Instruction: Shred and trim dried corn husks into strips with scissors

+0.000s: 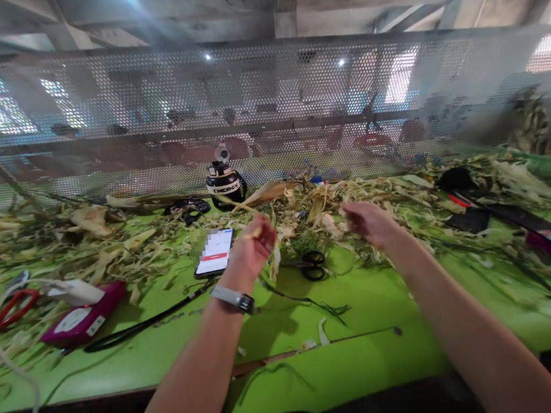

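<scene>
My left hand, wearing a wristwatch, is raised over the table with its fingers curled closed round a pale strip of dried corn husk. One end of the strip hangs below the fingers. To the right, my right hand hovers near the heap of husk scraps; motion smears its fingers, so I cannot make out whether it holds anything. Between the hands lie black-handled scissors, apart from both. A phone with a lit screen rests left of my left hand.
A black bottle stands behind the phone. At left are a magenta box with a white cable and orange-handled scissors. Husk shreds cover much of the green table. A perforated metal screen rises along the back.
</scene>
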A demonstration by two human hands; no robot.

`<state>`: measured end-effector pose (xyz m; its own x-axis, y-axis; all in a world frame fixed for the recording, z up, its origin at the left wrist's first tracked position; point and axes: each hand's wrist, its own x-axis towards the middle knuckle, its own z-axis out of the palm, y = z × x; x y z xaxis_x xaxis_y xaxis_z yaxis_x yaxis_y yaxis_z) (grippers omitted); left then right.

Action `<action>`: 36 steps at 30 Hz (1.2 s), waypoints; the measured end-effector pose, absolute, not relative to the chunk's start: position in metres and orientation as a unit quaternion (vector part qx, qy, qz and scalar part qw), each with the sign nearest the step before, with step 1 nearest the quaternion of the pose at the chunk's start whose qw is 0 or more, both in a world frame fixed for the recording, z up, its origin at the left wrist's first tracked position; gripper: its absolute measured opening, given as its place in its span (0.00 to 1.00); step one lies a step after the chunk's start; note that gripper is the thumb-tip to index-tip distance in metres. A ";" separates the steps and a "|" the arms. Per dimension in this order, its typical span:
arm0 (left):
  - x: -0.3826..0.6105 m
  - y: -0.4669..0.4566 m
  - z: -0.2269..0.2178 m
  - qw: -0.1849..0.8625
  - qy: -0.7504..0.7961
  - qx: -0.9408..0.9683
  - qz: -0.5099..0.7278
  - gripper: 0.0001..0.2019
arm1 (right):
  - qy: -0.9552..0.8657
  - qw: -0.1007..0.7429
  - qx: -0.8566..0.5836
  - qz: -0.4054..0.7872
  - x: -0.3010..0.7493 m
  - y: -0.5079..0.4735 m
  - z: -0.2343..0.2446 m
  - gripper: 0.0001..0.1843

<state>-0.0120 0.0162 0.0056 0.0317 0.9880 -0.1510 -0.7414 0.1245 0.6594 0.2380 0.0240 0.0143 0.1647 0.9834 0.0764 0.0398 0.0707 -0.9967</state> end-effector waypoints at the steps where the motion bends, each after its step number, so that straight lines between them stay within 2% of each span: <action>1: -0.003 0.013 0.001 0.703 0.317 0.247 0.587 0.01 | -0.490 0.529 -0.516 0.463 0.226 0.019 0.013 0.09; 3: 0.012 0.006 -0.007 0.700 0.355 0.319 0.532 0.04 | -0.496 0.461 -0.477 0.560 0.202 0.010 0.010 0.09; 6: 0.022 0.000 -0.016 0.688 0.374 0.367 0.502 0.10 | -0.514 0.382 -0.461 0.614 0.180 0.001 0.004 0.10; 10: 0.024 -0.003 -0.018 0.686 0.363 0.410 0.480 0.13 | -0.525 0.362 -0.464 0.615 0.174 0.001 -0.003 0.12; 15: 0.028 -0.004 -0.019 0.674 0.376 0.428 0.470 0.14 | -0.587 0.318 -0.494 0.557 0.176 0.003 -0.004 0.14; 19: 0.030 -0.002 -0.022 0.680 0.341 0.432 0.484 0.18 | -0.616 0.359 -0.484 0.508 0.177 -0.002 0.002 0.15; 23: 0.032 -0.004 -0.025 0.676 0.338 0.438 0.487 0.21 | -0.630 0.408 -0.440 0.492 0.174 -0.004 0.005 0.24; 26: 0.031 -0.005 -0.024 0.659 0.339 0.491 0.458 0.21 | -0.635 0.440 -0.435 0.462 0.173 -0.002 0.005 0.19; 29: 0.019 0.001 -0.017 0.575 0.375 0.575 0.445 0.18 | -0.607 0.477 -0.465 0.433 0.181 0.000 0.011 0.19; 31: 0.005 0.009 -0.011 0.451 0.442 0.601 0.489 0.16 | -0.585 0.470 -0.494 0.439 0.192 0.001 0.020 0.18; 34: -0.016 0.019 -0.007 0.204 0.602 0.634 0.440 0.11 | -0.601 0.386 -0.559 0.422 0.212 0.004 0.029 0.17; 36: -0.024 0.023 -0.010 0.146 0.647 0.657 0.359 0.12 | -0.642 0.309 -0.597 0.370 0.224 0.007 0.031 0.18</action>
